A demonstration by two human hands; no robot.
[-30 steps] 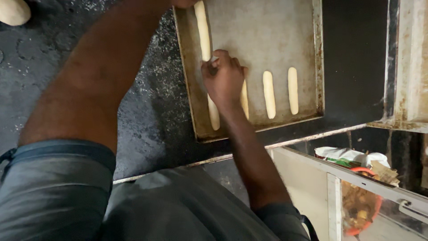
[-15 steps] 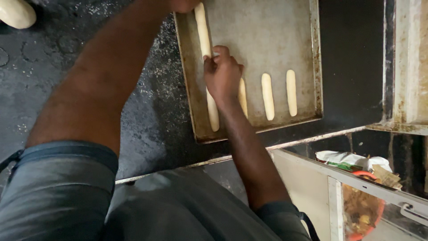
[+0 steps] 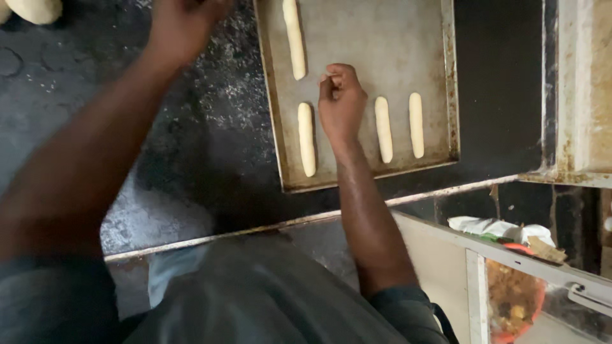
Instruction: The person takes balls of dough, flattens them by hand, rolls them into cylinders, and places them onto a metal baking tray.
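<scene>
A worn metal baking tray [image 3: 275, 134] lies on a dark, flour-dusted counter. On it are pale dough sticks: one at the top left [image 3: 294, 38], one below it [image 3: 306, 139], and two at the lower right [image 3: 382, 129] [image 3: 415, 125]. My right hand [image 3: 342, 102] hovers over the tray's middle between the lower sticks. Its fingers are curled in and pinched, with nothing visible in them. It hides whatever lies beneath it. My left hand [image 3: 185, 25] rests on the counter just left of the tray's top corner, with its fingers cut off by the frame edge.
A lump of dough [image 3: 35, 9] sits at the far top left of the counter [image 3: 210, 127]. A metal frame [image 3: 574, 95] stands right of the tray. Below the counter edge, a bin [image 3: 516, 280] holds scraps and wrappers behind a white panel.
My right hand has lifted off the lower left dough stick and shifted right, uncovering that stick. My left hand has come into view at the top.
</scene>
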